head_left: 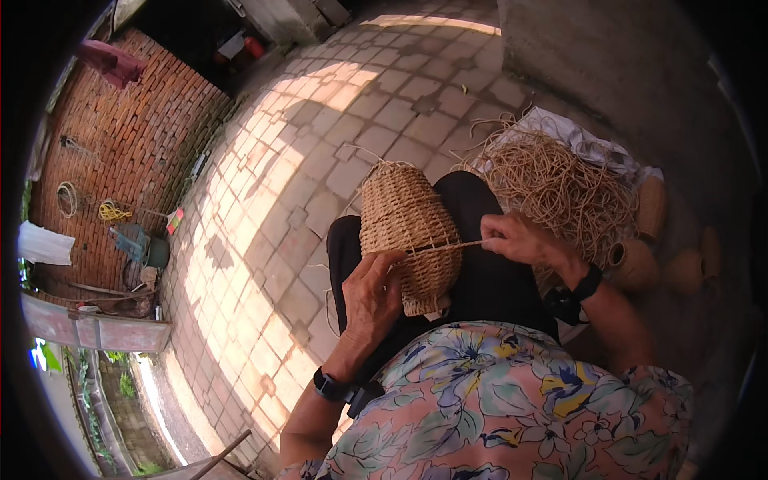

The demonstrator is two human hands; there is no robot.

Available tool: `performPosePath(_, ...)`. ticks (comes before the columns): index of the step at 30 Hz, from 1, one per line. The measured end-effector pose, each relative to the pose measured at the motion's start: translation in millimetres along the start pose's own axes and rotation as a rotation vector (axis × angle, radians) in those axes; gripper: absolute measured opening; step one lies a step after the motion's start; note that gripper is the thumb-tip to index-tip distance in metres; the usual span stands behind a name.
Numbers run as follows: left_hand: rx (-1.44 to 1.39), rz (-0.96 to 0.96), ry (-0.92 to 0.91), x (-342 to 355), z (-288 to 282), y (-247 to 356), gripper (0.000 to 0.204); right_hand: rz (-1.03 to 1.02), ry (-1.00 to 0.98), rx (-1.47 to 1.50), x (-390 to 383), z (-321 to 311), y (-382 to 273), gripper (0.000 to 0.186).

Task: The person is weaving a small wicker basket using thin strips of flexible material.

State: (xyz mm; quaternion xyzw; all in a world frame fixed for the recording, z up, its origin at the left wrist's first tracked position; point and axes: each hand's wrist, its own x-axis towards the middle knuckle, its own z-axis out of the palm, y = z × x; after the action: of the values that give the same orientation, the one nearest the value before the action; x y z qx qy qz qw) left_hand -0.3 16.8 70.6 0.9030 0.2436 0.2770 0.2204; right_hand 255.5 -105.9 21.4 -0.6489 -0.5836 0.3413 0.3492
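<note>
Right-hand grip: While the right hand (518, 238) is clamped, thumb and fingers together, on a strand of tan cord (464, 245), that strand runs straight leftward across a woven basket (404, 204).
Left-hand grip: left hand (373, 292) against the basket's near left side, fingertips beside the strand; cannot tell whether it clamps.
Basket: tan, closely woven, tapering toward its far end; lying on the lap between two black-trousered thighs (498, 276); loose cord ends protruding at the far end.
Wristwear: one black band (589, 282) at the right wrist, another (329, 385) at the left.
Shirt: floral-print shirt (512, 392), pink ground, blue and yellow blooms.
Cord stock: tangled heap of tan cord (560, 180), right of the lap, on white sacking (552, 124).
Vessels: small rounded woven-looking vessel (632, 264) just beside the heap; others in shade, details unclear.
Ground: paving blocks (400, 124), partly sunlit.
Wall: red brick wall (152, 104) at far left, yellow rope coil (114, 210) against it.
</note>
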Motion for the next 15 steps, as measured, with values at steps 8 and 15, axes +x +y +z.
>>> performPosePath(8, 0.009, 0.065, -0.135, 1.4, 11.5, 12.4, 0.023, 0.056, 0.053, 0.058, 0.3, 0.8, 0.4, 0.013)
performPosePath(15, -0.948, -0.617, -0.084, 7.0, 12.1, -15.5, 0.021, -0.036, 0.085, 0.209, 0.3, 1.7, -17.8, 0.01)
